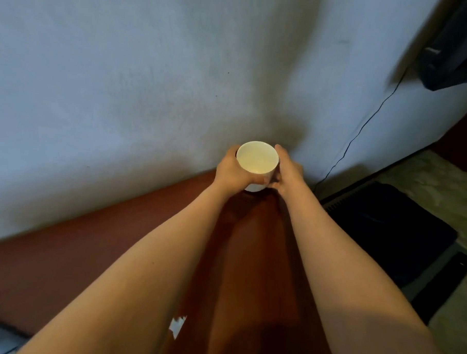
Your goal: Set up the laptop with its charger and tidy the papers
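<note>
Both hands were on a white cup [257, 161]. The left hand [234, 171] was wrapped round the cup's left side, with its thumb curled across the front. The right hand [287, 176] hugged the cup's right side, with its thumb up by the rim and its fingers tucked in low. So both hands held the cup between them, and neither hand was free.

The cup stood straight up, with its open mouth facing up. It looked empty inside. It was at the far edge of the brown table [62, 263], right by the grey-blue wall [123, 91]. I could not tell if its bottom was touching the table or was just above it.

No laptop, charger or papers could be seen for sure. To the right of the cup, a thin black cable [363, 126] ran down the wall. It might have been the charger's lead, but that was only a guess. Lower down and to the right of the cup lay a dark flat thing [385, 231], off the table. It was too dark to tell what it was. The right hand was the nearer one to both.

Well below the cup, near the person, a small white patch [177, 325] showed on the table. It could have been a scrap of paper or chipped paint.

The next move probably needed the cup put down first, so that a hand could reach to the right.

There were no words, labels or brand names to read anywhere.
</note>
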